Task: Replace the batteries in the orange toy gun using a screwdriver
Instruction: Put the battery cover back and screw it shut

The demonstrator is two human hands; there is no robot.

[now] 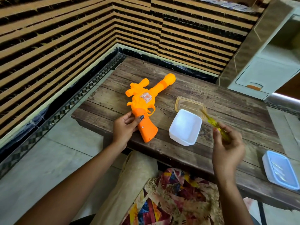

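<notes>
orange toy gun [146, 109]: flat on wooden table [235, 111], grip toward person, barrel angled away-right. left hand [125, 127] grasps grip, screw [142, 127] upward. right hand [227, 143] pinches screwdriver [215, 125], well right of gun, beyond white tub [181, 138].

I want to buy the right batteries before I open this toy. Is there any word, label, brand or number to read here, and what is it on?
No legible text in this view.
orange toy gun: the pale panel on its side shows no readable characters.
screwdriver: handle motion-blurred, no marking readable.
white cabinet: the orange tab is too blurred to read.
</notes>
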